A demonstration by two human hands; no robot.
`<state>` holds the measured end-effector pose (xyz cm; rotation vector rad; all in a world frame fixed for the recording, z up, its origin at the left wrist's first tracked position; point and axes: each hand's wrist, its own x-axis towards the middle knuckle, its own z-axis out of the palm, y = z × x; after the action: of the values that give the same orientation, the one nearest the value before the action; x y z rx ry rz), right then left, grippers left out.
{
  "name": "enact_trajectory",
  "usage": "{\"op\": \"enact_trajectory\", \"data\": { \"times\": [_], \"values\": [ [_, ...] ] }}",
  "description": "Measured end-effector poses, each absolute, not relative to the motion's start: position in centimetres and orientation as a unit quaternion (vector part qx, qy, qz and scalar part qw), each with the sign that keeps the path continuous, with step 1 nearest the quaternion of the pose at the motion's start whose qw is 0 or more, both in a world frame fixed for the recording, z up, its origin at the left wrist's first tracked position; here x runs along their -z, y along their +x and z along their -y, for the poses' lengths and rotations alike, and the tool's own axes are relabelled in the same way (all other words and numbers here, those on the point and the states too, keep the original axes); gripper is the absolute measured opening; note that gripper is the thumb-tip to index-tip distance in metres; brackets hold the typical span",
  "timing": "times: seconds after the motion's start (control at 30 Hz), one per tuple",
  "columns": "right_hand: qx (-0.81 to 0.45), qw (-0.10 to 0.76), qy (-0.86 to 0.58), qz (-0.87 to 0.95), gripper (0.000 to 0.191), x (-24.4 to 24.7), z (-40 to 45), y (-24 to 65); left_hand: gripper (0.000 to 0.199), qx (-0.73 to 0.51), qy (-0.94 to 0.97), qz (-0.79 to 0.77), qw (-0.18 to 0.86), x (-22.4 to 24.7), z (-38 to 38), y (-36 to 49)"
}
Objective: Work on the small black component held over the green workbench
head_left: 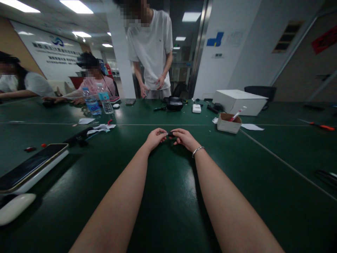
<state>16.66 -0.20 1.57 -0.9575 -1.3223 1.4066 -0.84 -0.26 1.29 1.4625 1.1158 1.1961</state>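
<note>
A small, dark, stubby object (171,134) is pinched between my two hands above the green table (168,196). It is too small to tell its kind. My left hand (156,137) grips its left end between thumb and fingertips, where a lighter tip shows. From the other side, my right hand (186,139) pinches the dark body, the lower fingers curled below it. A silver bangle (198,151) circles my right wrist. Both forearms reach forward over the tabletop, and the fingertips hide part of the object.
To the left are a phone (34,165), a pale computer mouse (17,209), paper scraps (101,129) and two water bottles (105,100). On the right stand a small open carton (228,125), a white box (239,102) and an orange-handled screwdriver (322,126). A person (151,52) stands opposite; others sit left.
</note>
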Motion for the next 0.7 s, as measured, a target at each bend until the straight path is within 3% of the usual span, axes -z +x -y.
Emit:
{"op": "enact_trajectory", "data": {
  "times": [0.7],
  "values": [
    [-0.568, 0.472, -0.401, 0.542, 0.013, -1.68, 0.35, 16.61, 0.012, -0.496, 0.594, -0.447, 0.45, -1.06, 0.18, -0.82]
  ]
}}
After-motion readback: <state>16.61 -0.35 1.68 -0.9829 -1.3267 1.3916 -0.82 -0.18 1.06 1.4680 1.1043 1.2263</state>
